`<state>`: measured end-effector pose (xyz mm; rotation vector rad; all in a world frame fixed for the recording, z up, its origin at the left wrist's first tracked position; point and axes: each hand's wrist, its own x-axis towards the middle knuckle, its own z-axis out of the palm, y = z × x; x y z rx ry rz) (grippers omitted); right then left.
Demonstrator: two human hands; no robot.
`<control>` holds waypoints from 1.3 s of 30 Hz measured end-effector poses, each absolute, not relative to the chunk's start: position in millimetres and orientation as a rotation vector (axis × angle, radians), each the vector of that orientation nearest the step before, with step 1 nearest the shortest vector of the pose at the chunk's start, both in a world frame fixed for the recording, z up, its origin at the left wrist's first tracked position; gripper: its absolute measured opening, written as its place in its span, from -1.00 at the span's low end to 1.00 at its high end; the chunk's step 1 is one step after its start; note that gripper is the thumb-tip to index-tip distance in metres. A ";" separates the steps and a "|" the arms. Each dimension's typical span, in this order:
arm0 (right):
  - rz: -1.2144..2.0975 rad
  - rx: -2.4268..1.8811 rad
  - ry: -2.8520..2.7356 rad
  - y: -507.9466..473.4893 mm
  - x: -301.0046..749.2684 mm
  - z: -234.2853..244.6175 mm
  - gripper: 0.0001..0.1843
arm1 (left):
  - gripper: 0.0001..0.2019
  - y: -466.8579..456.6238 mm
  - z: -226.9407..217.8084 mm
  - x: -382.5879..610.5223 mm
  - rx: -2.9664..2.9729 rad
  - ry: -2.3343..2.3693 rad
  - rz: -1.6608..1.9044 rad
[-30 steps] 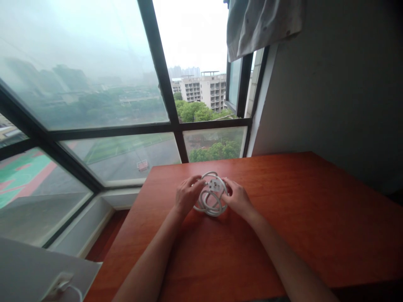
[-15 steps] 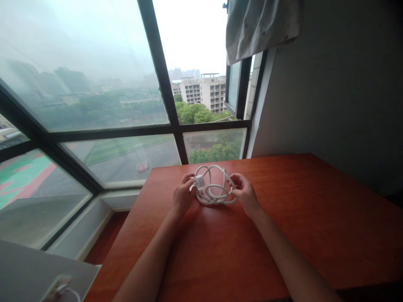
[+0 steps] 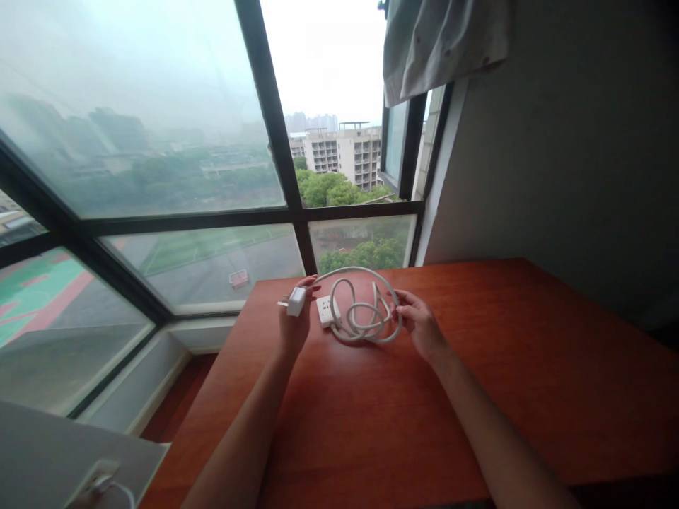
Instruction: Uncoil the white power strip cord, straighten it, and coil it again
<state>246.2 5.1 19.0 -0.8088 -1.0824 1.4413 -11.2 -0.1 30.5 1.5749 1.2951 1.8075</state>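
Note:
A white power strip [image 3: 326,311] with socket holes lies on the reddish-brown table, its white cord [image 3: 366,326] looped beside it. My left hand [image 3: 298,322], raised at the left of the strip, is closed on the cord's white plug [image 3: 296,301], whose metal prongs point left. From the plug the cord arches over the coils to the right side. There my right hand [image 3: 419,322] pinches the cord between thumb and fingers. The coils between my hands rest loosely on the tabletop.
The wooden table [image 3: 520,367] reaches far to the right, against a grey wall [image 3: 541,155]. Dark-framed windows [image 3: 185,225] stand behind and to the left, with one pane ajar under a curtain [image 3: 445,49]. A wall socket [image 3: 98,484] with a plugged-in cable sits at the lower left.
My left hand has moved left and slightly up with the plug, pulling a length of cord out into an arch. The power strip has come into plain view. My right hand has barely shifted.

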 end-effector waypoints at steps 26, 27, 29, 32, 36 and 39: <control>0.923 -1.370 -1.479 41.9 319.1 -15.7 -0.68 | -0.65 -50.4 36.5 78.1 1.864 0.652 1.155; 0.915 -1.388 -1.495 42.2 321.4 -16.7 -0.67 | -0.66 -52.4 33.5 82.5 1.851 0.648 1.143; 0.917 -1.423 -1.520 41.8 325.1 -17.6 -0.67 | -0.68 -55.9 27.9 90.2 1.853 0.663 1.141; 1.010 -1.448 -1.502 39.3 328.5 -17.1 -0.73 | -0.62 -60.0 23.4 97.0 1.957 0.753 1.141; 1.179 -1.449 -1.421 35.9 333.0 -17.8 -0.86 | -0.47 -64.8 27.6 99.7 2.240 0.898 1.028; 1.158 -1.492 -1.500 37.2 340.7 -22.4 -0.89 | -0.44 -69.8 32.7 103.2 2.470 0.965 0.861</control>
